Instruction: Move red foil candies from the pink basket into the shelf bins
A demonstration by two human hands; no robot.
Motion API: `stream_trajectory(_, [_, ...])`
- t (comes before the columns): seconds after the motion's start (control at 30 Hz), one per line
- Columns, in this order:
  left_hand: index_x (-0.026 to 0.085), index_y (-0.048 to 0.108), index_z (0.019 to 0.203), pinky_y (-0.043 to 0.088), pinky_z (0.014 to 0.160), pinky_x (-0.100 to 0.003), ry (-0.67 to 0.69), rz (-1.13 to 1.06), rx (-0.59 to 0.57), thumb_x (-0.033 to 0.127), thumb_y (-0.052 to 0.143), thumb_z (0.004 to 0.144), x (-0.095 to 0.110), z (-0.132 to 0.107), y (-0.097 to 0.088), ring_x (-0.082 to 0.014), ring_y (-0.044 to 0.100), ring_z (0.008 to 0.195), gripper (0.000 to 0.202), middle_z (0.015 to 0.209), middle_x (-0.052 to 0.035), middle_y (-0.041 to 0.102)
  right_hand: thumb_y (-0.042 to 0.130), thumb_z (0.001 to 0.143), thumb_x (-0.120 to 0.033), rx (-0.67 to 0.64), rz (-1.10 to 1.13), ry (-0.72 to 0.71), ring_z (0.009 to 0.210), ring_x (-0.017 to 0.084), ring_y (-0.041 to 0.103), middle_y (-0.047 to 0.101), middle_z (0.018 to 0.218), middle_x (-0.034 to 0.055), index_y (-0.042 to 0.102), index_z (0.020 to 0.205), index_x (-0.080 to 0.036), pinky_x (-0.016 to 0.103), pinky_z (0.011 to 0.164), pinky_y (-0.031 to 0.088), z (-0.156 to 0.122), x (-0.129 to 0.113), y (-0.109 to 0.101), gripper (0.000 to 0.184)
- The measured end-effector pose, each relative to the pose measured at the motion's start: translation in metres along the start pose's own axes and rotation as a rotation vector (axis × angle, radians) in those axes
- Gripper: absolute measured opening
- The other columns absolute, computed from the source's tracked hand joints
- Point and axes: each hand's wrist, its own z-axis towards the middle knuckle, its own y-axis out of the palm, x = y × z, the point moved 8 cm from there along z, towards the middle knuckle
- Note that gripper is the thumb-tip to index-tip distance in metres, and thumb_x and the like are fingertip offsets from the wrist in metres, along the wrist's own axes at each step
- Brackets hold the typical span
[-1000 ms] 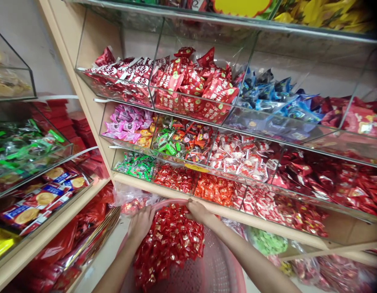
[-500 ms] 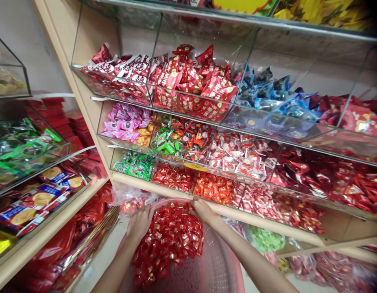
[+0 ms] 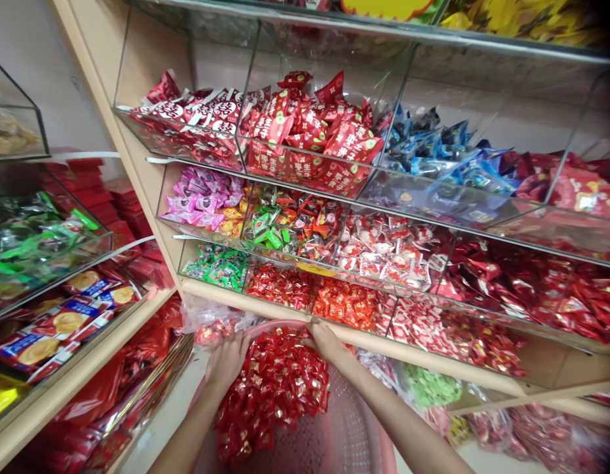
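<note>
A pink plastic basket point(image 3: 351, 421) with perforated sides stands low in front of me. Heaped inside it are small red-wrapped candies point(image 3: 278, 388) with gold marks. My left hand point(image 3: 226, 361) is at the basket's far left rim, beside the heap, its fingers pointing forward and partly hidden. On the far right rim is my right hand point(image 3: 328, 343), fingers curled at the edge and thumb on the inner side, close to the candies. Both hands appear closed on the basket.
Just beyond stands a wooden shelf point(image 3: 482, 368) with clear bins of wrapped sweets, including orange candies point(image 3: 347, 306) and red snack packets point(image 3: 309, 131). Another shelf point(image 3: 82, 388) runs along the left. Bagged goods point(image 3: 430, 385) lie under the front shelf.
My right hand has shifted slightly left and its thumb shows more over the candies. My left hand, the basket and the heap look nearly the same.
</note>
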Motion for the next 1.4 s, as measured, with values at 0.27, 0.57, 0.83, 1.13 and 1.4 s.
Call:
stream_trajectory(0.27, [0.018,0.055,0.108,0.047,0.072,-0.032,0.007,0.016,0.019,0.045,0.018,0.09,0.002,0.0,-0.005,-0.0214,0.063,0.085,0.049,0.103,-0.0095,0.064,0.059,0.08,-0.03,0.001,-0.016,0.01,0.08,0.016,0.051,0.054,0.09,0.0064,0.055,0.085,-0.015,0.027,0.072,0.039,-0.005,-0.014,-0.019,0.017])
stream_trajectory(0.57, [0.019,0.055,0.108,0.047,0.072,-0.033,0.004,0.034,0.007,0.045,0.016,0.09,0.003,0.0,-0.004,-0.0214,0.063,0.084,0.05,0.104,-0.01,0.064,0.061,0.078,-0.036,-0.096,-0.089,-0.091,0.091,0.021,0.053,0.058,0.099,0.0092,0.055,0.098,-0.015,0.031,0.078,0.042,0.012,-0.067,-0.015,0.03])
stream_trajectory(0.83, [0.019,0.054,0.107,0.047,0.071,-0.033,0.003,0.032,0.006,0.045,0.017,0.09,0.002,0.0,-0.004,-0.0219,0.063,0.085,0.049,0.103,-0.0096,0.064,0.066,0.07,-0.046,-0.163,-0.23,-0.068,0.095,0.025,0.054,0.06,0.101,0.0124,0.052,0.107,-0.013,0.034,0.081,0.042,0.011,-0.071,-0.007,0.051])
stream_trajectory(1.13, [0.019,0.055,0.105,0.046,0.072,-0.031,-0.006,0.019,-0.01,0.044,0.018,0.09,0.002,0.0,-0.004,-0.0204,0.063,0.083,0.047,0.101,-0.0089,0.064,0.065,0.07,-0.048,-0.203,-0.35,-0.1,0.093,0.026,0.054,0.06,0.097,0.0136,0.056,0.106,-0.012,0.036,0.08,0.041,0.012,-0.082,-0.008,0.052])
stream_trajectory(1.4, [0.018,0.054,0.104,0.046,0.07,-0.031,0.015,0.029,0.007,0.042,0.016,0.091,0.003,0.0,-0.003,-0.0213,0.063,0.084,0.047,0.1,-0.0084,0.065,0.064,0.073,-0.042,-0.167,-0.182,-0.12,0.097,0.026,0.05,0.06,0.098,0.0128,0.062,0.1,-0.016,0.037,0.083,0.038,0.016,-0.084,-0.01,0.037])
